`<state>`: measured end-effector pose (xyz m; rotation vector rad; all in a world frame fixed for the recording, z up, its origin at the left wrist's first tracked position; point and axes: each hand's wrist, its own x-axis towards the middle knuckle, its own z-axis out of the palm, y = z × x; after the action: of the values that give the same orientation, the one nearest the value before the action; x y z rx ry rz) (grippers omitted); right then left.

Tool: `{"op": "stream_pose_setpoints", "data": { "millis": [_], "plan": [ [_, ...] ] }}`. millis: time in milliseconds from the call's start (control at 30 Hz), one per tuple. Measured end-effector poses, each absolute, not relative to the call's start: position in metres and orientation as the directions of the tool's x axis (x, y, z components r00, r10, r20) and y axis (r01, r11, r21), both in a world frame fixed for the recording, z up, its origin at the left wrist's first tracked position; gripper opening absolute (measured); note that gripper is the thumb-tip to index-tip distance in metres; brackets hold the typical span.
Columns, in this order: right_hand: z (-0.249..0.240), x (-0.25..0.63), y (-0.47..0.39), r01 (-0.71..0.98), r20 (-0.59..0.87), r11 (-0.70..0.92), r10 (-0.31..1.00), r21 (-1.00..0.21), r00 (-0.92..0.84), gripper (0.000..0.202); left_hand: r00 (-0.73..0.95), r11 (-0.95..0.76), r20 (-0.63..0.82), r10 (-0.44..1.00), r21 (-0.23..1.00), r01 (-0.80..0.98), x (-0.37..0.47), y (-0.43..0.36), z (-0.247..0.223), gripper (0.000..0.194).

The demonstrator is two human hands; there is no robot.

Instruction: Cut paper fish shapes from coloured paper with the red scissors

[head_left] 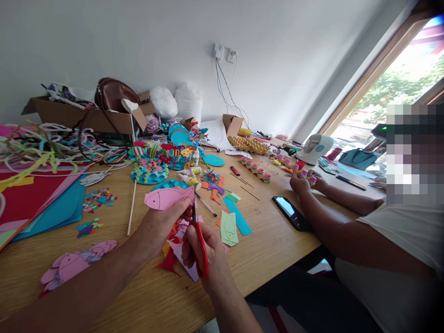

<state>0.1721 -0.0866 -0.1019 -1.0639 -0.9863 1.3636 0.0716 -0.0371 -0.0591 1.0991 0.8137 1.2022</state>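
Observation:
My left hand pinches a pink paper fish near its tail, above the wooden table. My right hand is closed round the red handles of a pair of scissors, whose blades point up at the fish's tail end. Coloured paper scraps lie beneath both hands. Just right of them is a green paper piece with a fish drawn on it, beside a blue strip. Cut pink fish are piled at the lower left.
A wooden stick, a pen and glue bottles lie beyond my hands. Coloured sheets are stacked at left. At right, a person's hands work near a black phone. A cardboard box stands against the wall.

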Motion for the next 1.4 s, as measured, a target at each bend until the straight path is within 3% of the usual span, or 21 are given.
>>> {"op": "stream_pose_setpoints", "data": {
  "millis": [1400],
  "plan": [
    [-0.095, 0.189, -0.093, -0.125, -0.131, -0.141, 0.988, -0.982, -0.081, 0.054, 0.317, 0.034, 0.039, 0.948, 0.975, -0.221, 0.066, -0.03, -0.06, 0.015]
  ]
}}
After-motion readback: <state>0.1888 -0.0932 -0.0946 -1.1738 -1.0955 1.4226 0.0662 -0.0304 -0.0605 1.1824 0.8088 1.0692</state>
